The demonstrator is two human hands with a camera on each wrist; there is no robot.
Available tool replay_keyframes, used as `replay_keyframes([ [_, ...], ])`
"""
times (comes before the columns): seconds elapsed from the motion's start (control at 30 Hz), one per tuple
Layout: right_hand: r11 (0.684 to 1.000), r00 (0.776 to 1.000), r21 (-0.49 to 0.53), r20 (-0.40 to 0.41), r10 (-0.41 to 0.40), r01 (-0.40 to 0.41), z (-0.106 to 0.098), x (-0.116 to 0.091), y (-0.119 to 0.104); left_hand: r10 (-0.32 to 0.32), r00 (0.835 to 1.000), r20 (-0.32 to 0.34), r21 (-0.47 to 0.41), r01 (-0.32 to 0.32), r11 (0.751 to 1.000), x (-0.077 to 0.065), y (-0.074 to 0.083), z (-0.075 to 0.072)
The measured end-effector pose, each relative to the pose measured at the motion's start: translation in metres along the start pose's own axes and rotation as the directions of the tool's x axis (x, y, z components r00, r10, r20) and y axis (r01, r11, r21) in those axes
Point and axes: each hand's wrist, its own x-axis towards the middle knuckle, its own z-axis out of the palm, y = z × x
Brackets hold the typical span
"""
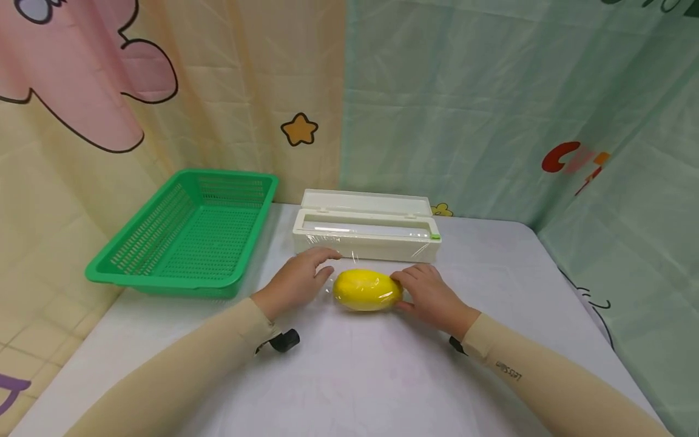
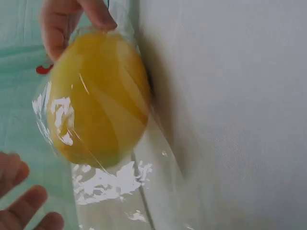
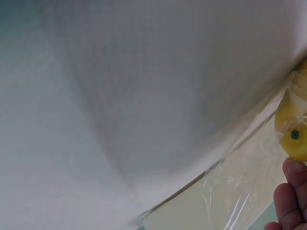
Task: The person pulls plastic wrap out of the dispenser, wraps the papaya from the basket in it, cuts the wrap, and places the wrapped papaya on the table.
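One oval yellow fruit [image 1: 364, 291], sheathed in shiny cling film [image 2: 105, 184], sat between the hands, just before the white film dispenser [image 1: 371, 249]; whether it touched the table [image 1: 355, 376] could not be told. The right hand [image 1: 431, 298] pinched its end between thumb and fingers, presumably to steady it and hold the wrap snug. The left hand [image 1: 297, 282] had its fingers spread, thumb apart, near the opposite end. The dispenser's lid [image 1: 366, 203] stood open, probably so film could run straight to the fruit. Leftward was a green basket [image 1: 210, 243].
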Motion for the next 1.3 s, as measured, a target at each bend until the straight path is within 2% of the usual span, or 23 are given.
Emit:
replay_keyframes([
  [0.03, 1.0, 1.0, -0.001, 0.0, -0.002, 0.002, 0.0, 0.0, 0.0, 0.057, 0.998, -0.006, 0.049, -0.056, 0.997, -0.003, 0.004, 0.0],
  [0.1, 1.0, 1.0, -0.006, 0.002, -0.002, 0.002, -0.001, 0.001, 0.0, 0.159, 0.987, 0.021, 0.15, -0.161, 0.976, -0.007, 0.01, 0.002],
  [0.17, 1.0, 1.0, -0.005, 0.01, 0.004, -0.004, -0.001, 0.001, 0.0, 0.205, 0.975, 0.088, 0.205, -0.219, 0.954, -0.009, 0.012, 0.005],
  [0.2, 1.0, 1.0, -0.001, 0.017, 0.009, -0.009, -0.001, 0.002, -0.001, 0.196, 0.973, 0.118, 0.219, -0.218, 0.951, -0.01, 0.012, 0.007],
  [0.27, 1.0, 1.0, 0.007, 0.027, 0.015, -0.016, -0.001, 0.002, -0.001, 0.144, 0.978, 0.153, 0.207, -0.174, 0.963, -0.009, 0.009, 0.011],
  [0.4, 1.0, 0.999, 0.005, 0.037, 0.012, -0.012, 0.0, 0.003, -0.001, 0.071, 0.984, 0.164, 0.152, -0.096, 0.984, -0.006, 0.001, 0.016],
  [0.53, 1.0, 0.999, 0.005, 0.038, 0.0, -0.001, 0.0, 0.003, 0.001, 0.071, 0.987, 0.145, 0.117, -0.088, 0.989, -0.001, -0.007, 0.019],
  [0.7, 0.998, 0.998, 0.06, 0.066, 0.005, -0.009, -0.002, 0.005, 0.002, 0.045, 0.992, 0.118, 0.064, -0.053, 0.997, 0.005, -0.014, 0.021],
  [1.07, 0.996, 0.992, 0.059, 0.111, 0.053, -0.06, -0.004, 0.012, 0.002, 0.007, 0.99, 0.144, -0.085, 0.005, 0.996, 0.009, -0.022, 0.016],
  [1.3, 0.997, 0.992, 0.023, 0.112, 0.065, -0.068, -0.002, 0.017, 0.003, -0.002, 0.987, 0.163, -0.124, 0.023, 0.992, 0.012, -0.028, 0.016],
])
